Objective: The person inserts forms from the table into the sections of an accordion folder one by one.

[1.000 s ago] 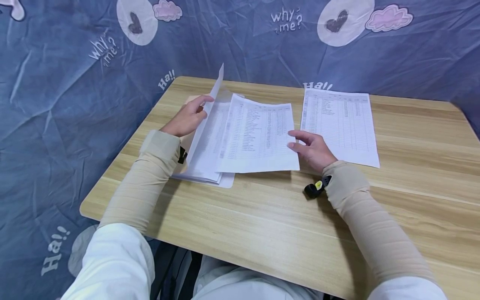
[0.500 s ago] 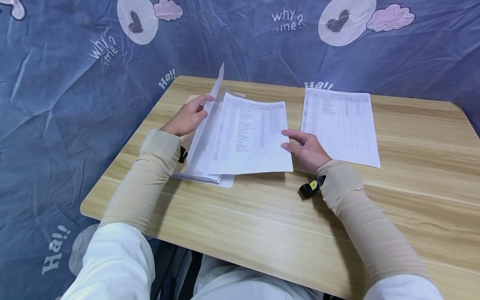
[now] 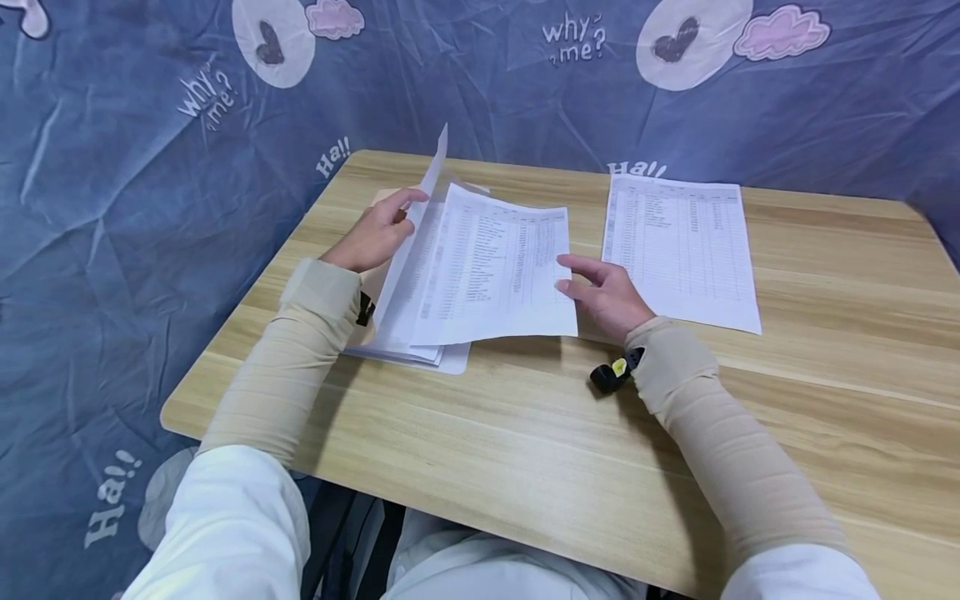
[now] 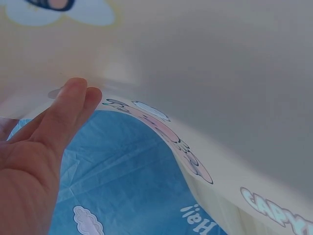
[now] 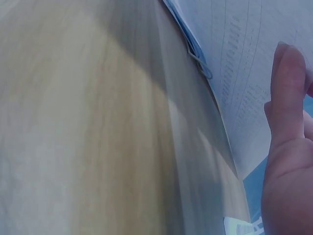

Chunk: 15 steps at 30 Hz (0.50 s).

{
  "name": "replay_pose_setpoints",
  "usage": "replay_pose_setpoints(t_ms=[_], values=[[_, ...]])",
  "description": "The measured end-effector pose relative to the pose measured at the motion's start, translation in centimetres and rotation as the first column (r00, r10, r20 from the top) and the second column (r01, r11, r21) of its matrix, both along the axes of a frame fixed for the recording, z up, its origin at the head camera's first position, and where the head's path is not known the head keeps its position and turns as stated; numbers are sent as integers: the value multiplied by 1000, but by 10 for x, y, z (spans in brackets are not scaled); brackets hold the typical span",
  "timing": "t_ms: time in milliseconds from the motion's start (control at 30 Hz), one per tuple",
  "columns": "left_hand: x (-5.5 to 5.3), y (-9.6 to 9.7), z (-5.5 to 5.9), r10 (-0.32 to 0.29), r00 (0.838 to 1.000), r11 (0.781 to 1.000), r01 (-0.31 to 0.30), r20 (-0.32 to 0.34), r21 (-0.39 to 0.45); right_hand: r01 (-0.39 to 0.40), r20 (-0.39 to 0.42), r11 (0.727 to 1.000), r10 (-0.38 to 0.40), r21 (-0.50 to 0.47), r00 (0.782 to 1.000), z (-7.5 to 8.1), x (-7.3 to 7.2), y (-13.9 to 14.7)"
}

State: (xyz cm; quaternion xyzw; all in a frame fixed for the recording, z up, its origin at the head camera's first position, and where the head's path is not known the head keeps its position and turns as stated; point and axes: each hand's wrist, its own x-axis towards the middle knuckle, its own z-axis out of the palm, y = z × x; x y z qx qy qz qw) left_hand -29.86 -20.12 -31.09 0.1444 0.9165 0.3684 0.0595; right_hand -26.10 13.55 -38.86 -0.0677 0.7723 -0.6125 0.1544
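My left hand holds up the raised cover of a folder at the left of the table. In the left wrist view, that cover is pale with cartoon prints, and the left fingers lie against it. Papers lie in the folder under the cover. My right hand pinches the right edge of a printed table sheet. The sheet's left part overlaps the papers; its right part is lifted off the table. In the right wrist view, a small wire loop shows beside the sheet.
A second printed sheet lies flat to the right of my right hand. Everything rests on a wooden table. Blue patterned cloth hangs behind and to the left of it. A black wrist camera hangs under the right wrist.
My right hand has moved left with the printed sheet, which now overlaps the folder papers more. The left hand and raised cover stay in place.
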Motion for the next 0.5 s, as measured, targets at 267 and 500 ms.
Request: replay_pose_setpoints(t_ms=[267,500], values=[[0,0,-1,2,1000,1000,-2,1,12,27,36,989,-22,-143,999,-1,-1,-3],[0,1,-1,4,1000,1000,-4,8,17,61,82,949,-38,-308,996,0,-1,-7]])
